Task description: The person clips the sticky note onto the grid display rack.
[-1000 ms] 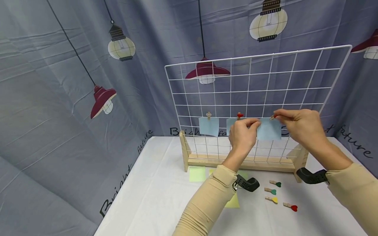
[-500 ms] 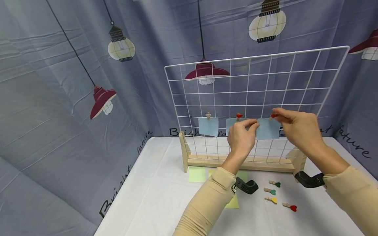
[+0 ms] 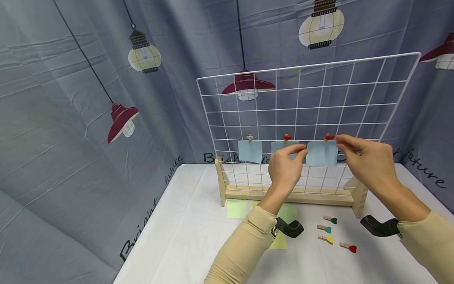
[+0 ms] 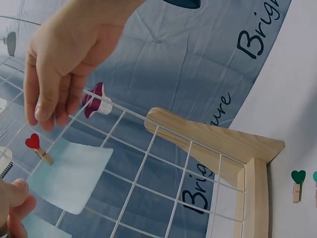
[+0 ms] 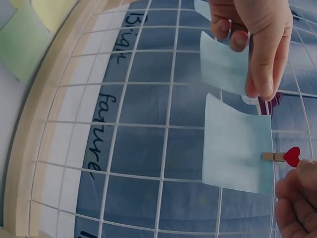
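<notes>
A blue paper note hangs on the white wire grid, held at its top by a wooden clothespin with a red heart. Just right of the clothespin, my right hand has its thumb and fingertips loosely together, apart from the heart. My left hand hovers by the note's upper left corner with relaxed fingers and nothing between them. Behind it is a second blue note, partly hidden, under another red-heart clothespin. Further left, a third blue note hangs from a white-heart clothespin.
A wooden base carries the grid on the white table. Green notes and a yellow note lie in front, partly under my left forearm. Several heart clothespins lie at the right, including a red one and a yellow one.
My right hand has let go of the red-heart clothespin and drawn back to the right. My left hand has moved slightly left, away from the note's corner. The note stays clipped on the grid.
</notes>
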Demonstrator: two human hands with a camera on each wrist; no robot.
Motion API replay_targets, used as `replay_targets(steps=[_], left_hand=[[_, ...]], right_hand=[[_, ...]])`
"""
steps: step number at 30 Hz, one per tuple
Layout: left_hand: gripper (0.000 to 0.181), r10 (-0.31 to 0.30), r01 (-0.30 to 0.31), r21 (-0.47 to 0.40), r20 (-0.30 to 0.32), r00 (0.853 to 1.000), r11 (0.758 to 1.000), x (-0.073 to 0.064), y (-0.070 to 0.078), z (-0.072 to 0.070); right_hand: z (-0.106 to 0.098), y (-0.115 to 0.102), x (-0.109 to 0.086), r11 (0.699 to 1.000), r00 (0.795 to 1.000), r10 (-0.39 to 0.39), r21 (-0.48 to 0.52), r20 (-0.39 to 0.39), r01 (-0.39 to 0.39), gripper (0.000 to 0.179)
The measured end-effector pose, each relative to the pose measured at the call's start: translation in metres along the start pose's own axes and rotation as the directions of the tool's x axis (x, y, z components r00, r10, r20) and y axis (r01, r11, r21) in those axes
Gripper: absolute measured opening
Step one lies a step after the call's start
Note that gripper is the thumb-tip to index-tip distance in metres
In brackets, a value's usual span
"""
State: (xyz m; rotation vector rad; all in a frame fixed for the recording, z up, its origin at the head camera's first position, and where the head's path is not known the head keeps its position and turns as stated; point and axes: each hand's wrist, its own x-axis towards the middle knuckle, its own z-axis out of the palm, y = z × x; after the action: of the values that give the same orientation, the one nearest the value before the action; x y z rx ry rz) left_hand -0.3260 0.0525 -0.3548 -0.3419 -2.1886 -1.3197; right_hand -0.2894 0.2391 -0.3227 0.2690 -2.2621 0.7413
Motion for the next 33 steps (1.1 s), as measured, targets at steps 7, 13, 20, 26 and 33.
replay_targets(steps=[7, 13, 20, 26, 33], left_hand=[[0.012, 0.031, -0.029, -0.055, 0.026, 0.999, 0.998, -0.007, -0.003, -0.013], [0.012, 0.066, -0.062, -0.089, 0.048, 0.997, 0.994, -0.008, -0.008, -0.02], [0.013, 0.049, -0.036, -0.13, 0.098, 0.994, 0.991, -0.012, -0.018, -0.026], [0.017, 0.106, -0.078, -0.175, 0.156, 0.982, 0.981, -0.014, -0.022, -0.032], [0.02, 0.127, -0.099, -0.168, 0.17, 0.977, 0.981, -0.017, -0.029, -0.039]], right_hand=[[-0.002, 0.002, -0.013, 0.999, 1.0, 0.007, 0.034, -0.001, -0.007, 0.025], [-0.003, 0.006, -0.025, 0.998, 1.0, 0.024, 0.058, 0.012, -0.025, 0.023], [-0.001, 0.009, -0.037, 0.995, 0.997, 0.058, 0.079, 0.04, -0.061, 0.023], [0.001, 0.01, -0.044, 0.994, 0.995, 0.073, 0.08, 0.06, -0.078, 0.026], [0.003, 0.011, -0.05, 0.994, 0.995, 0.069, 0.078, 0.07, -0.075, 0.026]])
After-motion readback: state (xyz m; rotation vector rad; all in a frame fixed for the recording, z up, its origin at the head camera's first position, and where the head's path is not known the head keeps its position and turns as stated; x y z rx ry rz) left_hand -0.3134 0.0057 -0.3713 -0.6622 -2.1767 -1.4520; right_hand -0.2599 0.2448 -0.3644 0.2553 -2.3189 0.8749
